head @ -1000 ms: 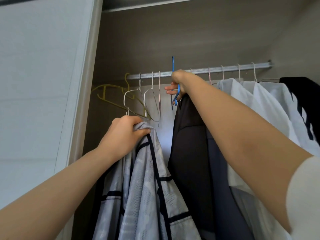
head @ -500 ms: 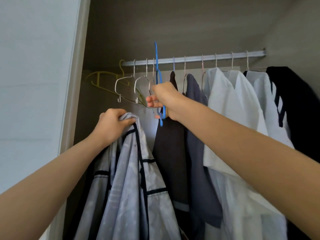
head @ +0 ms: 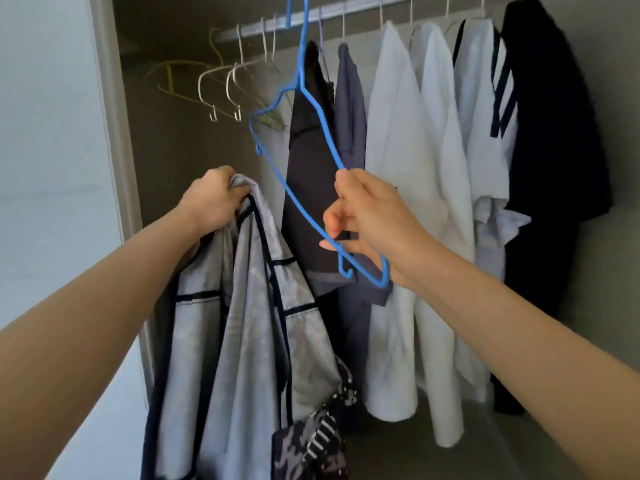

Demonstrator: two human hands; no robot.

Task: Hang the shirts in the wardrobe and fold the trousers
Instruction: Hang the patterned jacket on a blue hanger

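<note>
wardrobe (head: 180, 150), open, fills the view; rail (head: 249, 29) across the top from 11 to 1 o'clock.
row of hung shirts (head: 398, 168), 12 to 3 o'clock: two dark ones, then white ones, then a black one at the far end.
grey shirt (head: 249, 323) with dark trim, 6 to 8 o'clock, not on the rail; hangs from the left hand, with its top edge bunched inside the fingers.
patterned garment (head: 311, 441), 6 o'clock, low, partly behind the grey shirt.
blue hanger (head: 300, 69), centre to 12 o'clock, tilted, in front of the dark shirts; hook cut by the top edge, on or off the rail cannot be told.
right hand (head: 370, 220), centre, fingers curled round the hanger's lower end; wire runs through the fingers, end loop out below at 6 o'clock of the hand.
left hand (head: 211, 199), 9 o'clock of centre, fist tight on the grey shirt.
empty hangers (head: 228, 81), white and yellow, 11 o'clock, on the rail.
</note>
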